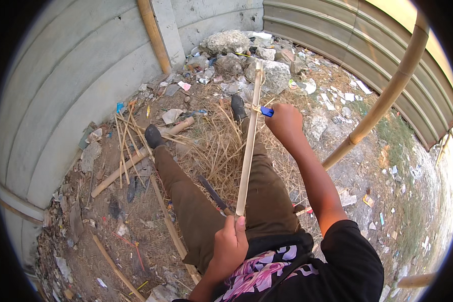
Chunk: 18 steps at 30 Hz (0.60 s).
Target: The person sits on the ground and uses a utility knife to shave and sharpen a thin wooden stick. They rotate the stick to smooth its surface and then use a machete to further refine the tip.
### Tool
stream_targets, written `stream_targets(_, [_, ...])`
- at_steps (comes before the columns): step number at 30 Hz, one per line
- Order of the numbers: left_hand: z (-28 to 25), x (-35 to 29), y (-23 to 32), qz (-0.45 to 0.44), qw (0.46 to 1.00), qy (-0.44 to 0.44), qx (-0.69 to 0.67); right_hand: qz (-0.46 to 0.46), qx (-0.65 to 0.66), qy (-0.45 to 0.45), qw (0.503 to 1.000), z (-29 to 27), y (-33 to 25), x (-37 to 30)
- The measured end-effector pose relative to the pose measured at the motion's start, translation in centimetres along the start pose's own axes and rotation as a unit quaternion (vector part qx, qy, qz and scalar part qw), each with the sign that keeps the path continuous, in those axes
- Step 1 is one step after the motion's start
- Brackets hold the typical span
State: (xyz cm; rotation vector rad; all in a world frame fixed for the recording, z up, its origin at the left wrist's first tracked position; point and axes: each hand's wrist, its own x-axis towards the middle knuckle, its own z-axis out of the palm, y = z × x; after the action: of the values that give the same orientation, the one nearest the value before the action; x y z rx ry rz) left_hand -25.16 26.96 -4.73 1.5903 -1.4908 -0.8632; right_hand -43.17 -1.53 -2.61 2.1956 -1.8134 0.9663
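A long, pale split bamboo strip (248, 156) runs away from me over my right leg. My left hand (230, 245) is closed around its near end, the thumb lying along the strip. Farther up, my right hand (285, 124) grips a blue cutter knife (267, 111) against the strip's right edge, near the far end. Its blade is mostly hidden. A bit of pale shaving shows where the knife meets the bamboo. Between my legs lies a dark-bladed knife (214, 194), and bamboo shavings (216, 151) are heaped beyond it.
Thin bamboo sticks (124, 146) and a thicker bamboo pole (121, 173) lie to the left. An upright bamboo pole (367, 123) slants past my right arm. Rocks (274, 75) and litter stand before the grey wall (95, 75) and corrugated fence (332, 38).
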Motion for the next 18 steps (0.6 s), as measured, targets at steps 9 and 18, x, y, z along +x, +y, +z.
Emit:
stream_targets(9, [0.0, 0.1, -0.5, 0.006, 1.0, 0.023, 0.002, -0.139, 0.119, -0.062, 0.981, 0.5, -1.9, -5.4])
stream_targets(18, [0.9, 0.1, -0.3, 0.01, 0.999, -0.026, -0.021, 0.136, 0.008, -0.03, 0.99, -0.4, 2.4, 4.5])
